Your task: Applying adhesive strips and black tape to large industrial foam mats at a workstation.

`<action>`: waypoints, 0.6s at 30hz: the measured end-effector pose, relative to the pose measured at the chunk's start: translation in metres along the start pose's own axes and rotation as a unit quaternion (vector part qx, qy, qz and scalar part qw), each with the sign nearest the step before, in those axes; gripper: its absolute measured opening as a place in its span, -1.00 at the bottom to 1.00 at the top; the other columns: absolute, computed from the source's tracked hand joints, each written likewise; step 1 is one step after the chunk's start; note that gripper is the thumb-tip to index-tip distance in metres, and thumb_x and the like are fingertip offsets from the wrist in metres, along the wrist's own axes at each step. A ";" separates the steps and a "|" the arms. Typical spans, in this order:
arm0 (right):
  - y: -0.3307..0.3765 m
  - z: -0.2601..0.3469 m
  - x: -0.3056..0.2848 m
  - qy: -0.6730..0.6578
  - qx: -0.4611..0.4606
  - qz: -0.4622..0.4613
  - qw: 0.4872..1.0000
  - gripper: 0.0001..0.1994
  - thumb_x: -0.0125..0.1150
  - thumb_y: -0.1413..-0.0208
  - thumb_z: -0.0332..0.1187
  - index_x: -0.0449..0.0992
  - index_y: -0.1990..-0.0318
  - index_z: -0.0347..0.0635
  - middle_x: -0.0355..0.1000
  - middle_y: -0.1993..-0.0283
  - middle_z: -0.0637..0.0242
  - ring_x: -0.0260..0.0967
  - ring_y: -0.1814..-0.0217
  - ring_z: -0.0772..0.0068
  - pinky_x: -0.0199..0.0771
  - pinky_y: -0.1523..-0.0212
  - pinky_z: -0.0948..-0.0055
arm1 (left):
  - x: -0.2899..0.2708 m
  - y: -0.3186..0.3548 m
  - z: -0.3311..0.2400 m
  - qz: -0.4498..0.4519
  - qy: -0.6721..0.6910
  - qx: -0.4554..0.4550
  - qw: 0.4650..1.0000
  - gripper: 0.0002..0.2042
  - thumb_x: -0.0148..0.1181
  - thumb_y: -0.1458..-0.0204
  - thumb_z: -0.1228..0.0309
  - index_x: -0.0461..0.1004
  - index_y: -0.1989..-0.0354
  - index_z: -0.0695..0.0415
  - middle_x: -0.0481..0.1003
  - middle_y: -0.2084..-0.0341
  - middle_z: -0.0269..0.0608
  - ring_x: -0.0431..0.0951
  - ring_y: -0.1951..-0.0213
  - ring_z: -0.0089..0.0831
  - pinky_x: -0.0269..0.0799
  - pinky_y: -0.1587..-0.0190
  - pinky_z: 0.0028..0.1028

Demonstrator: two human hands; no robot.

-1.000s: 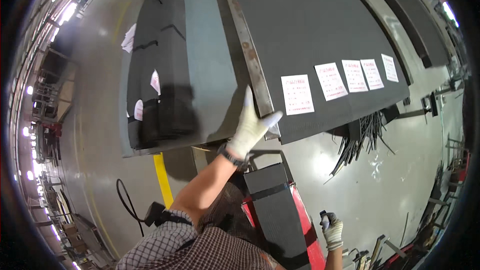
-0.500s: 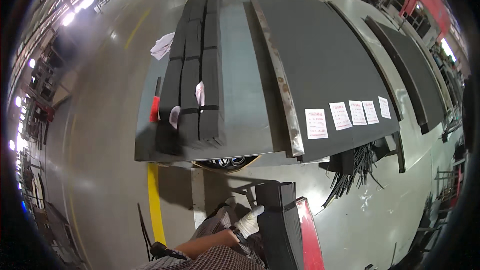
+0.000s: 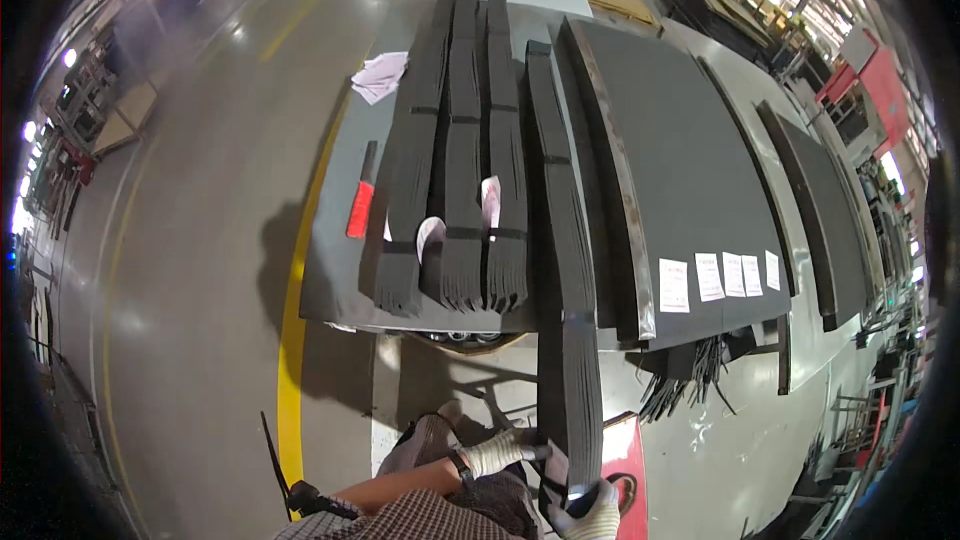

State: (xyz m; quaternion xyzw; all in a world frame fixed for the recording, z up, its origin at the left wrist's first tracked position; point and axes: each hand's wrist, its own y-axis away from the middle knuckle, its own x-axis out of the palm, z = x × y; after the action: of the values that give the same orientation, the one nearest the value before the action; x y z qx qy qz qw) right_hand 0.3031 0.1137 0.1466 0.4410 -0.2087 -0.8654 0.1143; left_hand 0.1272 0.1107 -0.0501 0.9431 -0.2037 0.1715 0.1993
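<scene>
Black strip bundle (image 3: 569,365) betw. L hand (image 3: 499,452) & R hand (image 3: 596,516); both hands gripping near end.

black strip bundles (image 3: 464,160) on grey table (image 3: 335,265)

Near centre, strip bundle (image 3: 569,270): matt, rubbery-looking from where I stand, ridged along its edges | near, gloves (image 3: 494,454): ribbed, knitted cloth | right of centre, bar (image 3: 621,180): bare metal, mottled, dull sheen | near right, labels (image 3: 674,286): paper | left, floor (image 3: 200,290): smooth, glossy, reflecting light
</scene>
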 end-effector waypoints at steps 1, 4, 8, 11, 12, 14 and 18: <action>-0.009 0.015 0.004 -0.025 0.015 0.000 1.000 -0.13 0.67 0.28 0.01 0.38 -0.10 -0.41 0.43 0.09 -0.04 0.44 -0.02 0.06 0.43 -0.05 0.10 | -0.007 0.000 -0.008 0.003 0.127 -0.085 0.988 -0.44 0.25 -0.25 0.13 0.37 -0.34 0.19 0.50 -0.19 -0.10 0.45 -0.21 -0.31 0.33 -0.32 -0.26; -0.063 0.049 0.011 0.040 -0.133 -0.102 0.985 -0.37 0.61 0.19 -0.08 0.44 0.08 -0.32 0.45 0.13 0.05 0.47 0.05 0.09 0.49 0.07 0.12 | -0.018 -0.006 -0.030 0.026 0.337 -0.149 0.929 -0.31 0.11 -0.29 -0.05 0.21 -0.45 0.14 0.31 -0.38 -0.12 0.34 -0.35 -0.27 0.22 -0.43 -0.19; -0.122 0.014 0.000 -0.148 -0.273 -0.106 0.945 -0.37 0.43 -0.08 -0.35 0.30 -0.25 -0.40 0.39 -0.03 0.06 0.36 0.05 0.25 0.43 -0.06 0.24 | -0.051 -0.048 -0.055 0.050 0.414 0.026 0.909 -0.39 0.05 -0.32 -0.07 0.30 -0.36 0.12 0.42 -0.28 -0.19 0.43 -0.25 -0.28 0.38 -0.32 -0.17; -0.134 -0.091 -0.025 -0.013 -0.248 -0.203 0.947 -0.60 0.38 -0.08 -0.44 0.46 -0.06 -0.39 0.41 0.17 0.19 0.33 0.23 0.40 0.44 0.14 0.42 | -0.081 -0.088 -0.069 -0.066 0.581 0.156 0.796 -0.59 0.23 -0.29 0.18 0.43 -0.18 0.18 0.60 -0.01 -0.04 0.59 -0.10 -0.21 0.60 -0.15 -0.25; -0.135 -0.134 -0.033 0.027 -0.213 -0.239 0.947 -0.71 0.37 -0.07 -0.45 0.50 0.07 -0.33 0.40 0.32 0.25 0.33 0.28 0.39 0.43 0.22 0.38 | -0.082 -0.097 -0.072 -0.097 0.643 0.181 0.737 -0.60 0.24 -0.28 0.23 0.43 -0.18 0.20 0.60 0.00 -0.05 0.59 -0.10 -0.15 0.61 -0.17 -0.26; -0.134 -0.224 -0.042 0.154 -0.166 -0.275 0.934 -0.87 0.28 -0.16 -0.41 0.51 0.27 -0.28 0.45 0.43 0.17 0.43 0.36 0.37 0.42 0.33 0.31 | -0.064 -0.110 -0.074 -0.188 0.610 0.227 0.736 -0.70 0.23 -0.29 0.37 0.47 -0.16 0.13 0.59 -0.01 -0.12 0.60 -0.06 -0.19 0.56 -0.21 -0.19; -0.113 -0.367 -0.030 0.137 0.200 0.182 0.953 -0.54 0.02 -0.36 -0.02 0.63 0.31 -0.25 0.58 0.36 -0.09 0.56 0.30 -0.10 0.50 0.18 0.04 | 0.023 -0.137 -0.070 -0.187 0.379 0.006 0.907 -0.50 0.27 -0.25 0.36 0.29 -0.33 0.14 0.38 -0.22 -0.10 0.42 -0.24 -0.23 0.29 -0.38 -0.21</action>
State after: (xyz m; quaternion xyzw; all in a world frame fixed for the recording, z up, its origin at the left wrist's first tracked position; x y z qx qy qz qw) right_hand 0.6173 0.1298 -0.0761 0.5239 -0.4367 -0.7014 0.2072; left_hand 0.1919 0.2492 -0.0219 0.8293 0.0679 0.4766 0.2836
